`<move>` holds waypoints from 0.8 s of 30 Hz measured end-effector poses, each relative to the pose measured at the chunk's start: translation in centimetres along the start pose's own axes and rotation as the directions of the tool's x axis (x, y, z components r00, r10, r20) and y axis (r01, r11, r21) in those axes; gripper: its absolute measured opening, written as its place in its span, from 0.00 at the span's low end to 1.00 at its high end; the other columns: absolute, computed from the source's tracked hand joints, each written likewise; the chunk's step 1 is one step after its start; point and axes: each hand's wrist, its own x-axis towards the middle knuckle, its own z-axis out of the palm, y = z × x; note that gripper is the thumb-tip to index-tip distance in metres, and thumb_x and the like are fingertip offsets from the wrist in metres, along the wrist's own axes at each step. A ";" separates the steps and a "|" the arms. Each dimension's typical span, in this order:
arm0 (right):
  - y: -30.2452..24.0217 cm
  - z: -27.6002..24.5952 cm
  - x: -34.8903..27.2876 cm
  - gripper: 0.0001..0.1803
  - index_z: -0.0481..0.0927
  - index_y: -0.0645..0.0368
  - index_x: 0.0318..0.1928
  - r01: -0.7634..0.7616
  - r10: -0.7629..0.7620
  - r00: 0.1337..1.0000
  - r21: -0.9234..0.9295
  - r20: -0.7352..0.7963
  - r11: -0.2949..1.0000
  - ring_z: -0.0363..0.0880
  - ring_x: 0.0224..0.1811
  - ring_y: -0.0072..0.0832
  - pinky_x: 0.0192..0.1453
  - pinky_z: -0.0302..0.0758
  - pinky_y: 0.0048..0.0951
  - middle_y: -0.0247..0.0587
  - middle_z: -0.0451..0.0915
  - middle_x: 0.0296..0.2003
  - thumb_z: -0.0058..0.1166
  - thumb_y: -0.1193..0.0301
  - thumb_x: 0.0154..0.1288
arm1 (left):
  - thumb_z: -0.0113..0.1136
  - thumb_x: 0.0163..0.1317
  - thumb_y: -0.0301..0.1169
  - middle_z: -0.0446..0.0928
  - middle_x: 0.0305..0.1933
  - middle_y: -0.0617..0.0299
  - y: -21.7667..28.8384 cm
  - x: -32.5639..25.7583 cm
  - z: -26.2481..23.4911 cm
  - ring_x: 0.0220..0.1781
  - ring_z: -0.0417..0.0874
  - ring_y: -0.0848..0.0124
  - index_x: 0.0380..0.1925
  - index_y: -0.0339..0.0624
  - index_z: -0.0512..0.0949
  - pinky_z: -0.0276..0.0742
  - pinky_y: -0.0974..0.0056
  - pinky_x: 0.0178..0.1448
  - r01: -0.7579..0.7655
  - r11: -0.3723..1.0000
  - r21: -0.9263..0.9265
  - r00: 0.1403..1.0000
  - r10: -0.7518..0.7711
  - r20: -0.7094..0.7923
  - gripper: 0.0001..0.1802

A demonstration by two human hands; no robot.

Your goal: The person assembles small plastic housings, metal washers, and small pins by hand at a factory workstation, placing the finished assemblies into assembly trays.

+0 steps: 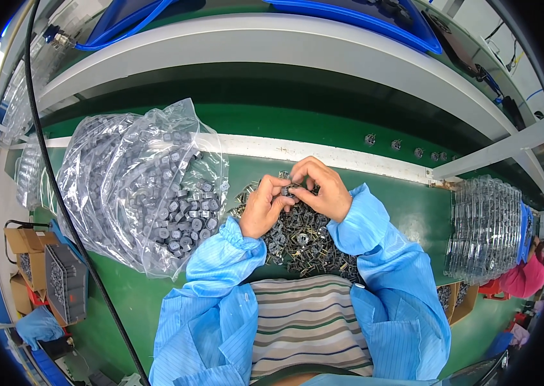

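Observation:
My left hand (262,207) and my right hand (320,186) meet above a heap of small dark parts with metal pins (301,241) on the green bench (413,206). Together the fingertips pinch one small grey part (292,189) between them. Both forearms are in light blue sleeves and come up from the lower edge. To the left lies an open clear plastic bag (140,186) full of small grey cores, close to my left wrist.
A stack of clear plastic trays (484,228) stands at the right. Cardboard boxes and a dark tray of parts (66,283) sit at the lower left. A black cable (59,193) runs down the left side. Another person's pink sleeve (526,276) shows at the far right.

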 end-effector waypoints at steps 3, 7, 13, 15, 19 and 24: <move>1.1 -0.3 0.1 0.09 0.82 0.61 0.43 -0.113 0.104 0.991 0.122 0.079 0.986 0.82 0.34 0.24 0.38 0.78 0.28 0.39 0.82 0.35 0.64 0.79 0.62 | 0.62 0.66 0.17 0.84 0.34 0.58 -0.4 -0.2 0.1 0.31 0.81 0.75 0.51 0.36 0.64 0.77 0.69 0.37 0.014 1.000 0.024 1.000 -0.014 -0.013 0.19; 5.7 -4.7 2.9 0.05 0.83 0.66 0.42 0.030 -0.034 0.993 -0.037 -0.113 0.999 0.84 0.41 0.24 0.45 0.81 0.27 0.39 0.83 0.39 0.60 0.80 0.66 | 0.65 0.62 0.16 0.79 0.36 0.63 -0.9 0.6 0.0 0.39 0.78 0.76 0.50 0.39 0.66 0.74 0.71 0.46 -0.090 0.990 -0.107 0.979 0.068 -0.192 0.21; 13.1 -10.3 4.9 0.07 0.83 0.63 0.42 -0.182 -0.078 0.955 -0.771 -0.286 0.610 0.83 0.31 0.33 0.39 0.79 0.31 0.43 0.81 0.40 0.62 0.77 0.63 | 0.61 0.62 0.12 0.72 0.43 0.63 -0.3 0.8 -1.5 0.46 0.74 0.76 0.50 0.39 0.69 0.72 0.72 0.53 -0.031 0.965 -0.259 0.971 -0.032 -0.237 0.20; 13.0 -11.4 3.5 0.14 0.81 0.62 0.48 -0.168 -0.040 0.959 -0.672 -0.282 0.721 0.81 0.34 0.33 0.40 0.78 0.32 0.42 0.78 0.43 0.62 0.76 0.62 | 0.58 0.61 0.11 0.72 0.44 0.62 0.0 0.8 -1.6 0.48 0.74 0.75 0.50 0.39 0.69 0.72 0.72 0.53 0.005 0.963 -0.269 0.976 -0.064 -0.210 0.21; 8.4 -14.0 -2.7 0.22 0.78 0.61 0.56 -0.071 0.037 0.996 -0.455 -0.082 0.888 0.77 0.33 0.26 0.38 0.75 0.30 0.42 0.78 0.44 0.62 0.76 0.60 | 0.54 0.58 0.07 0.71 0.47 0.61 0.6 0.6 -1.7 0.51 0.73 0.75 0.51 0.40 0.69 0.71 0.72 0.56 -0.021 0.941 -0.337 0.980 -0.046 -0.192 0.23; -0.3 -13.2 -13.8 0.62 0.55 0.49 0.76 -0.449 0.610 0.673 -0.424 0.418 0.786 0.80 0.44 0.40 0.49 0.81 0.39 0.51 0.62 0.60 0.80 0.74 0.40 | 0.50 0.61 0.09 0.71 0.54 0.59 0.6 0.5 -2.0 0.62 0.75 0.66 0.51 0.40 0.71 0.73 0.63 0.62 -0.020 0.817 -0.577 0.984 -0.087 -0.158 0.21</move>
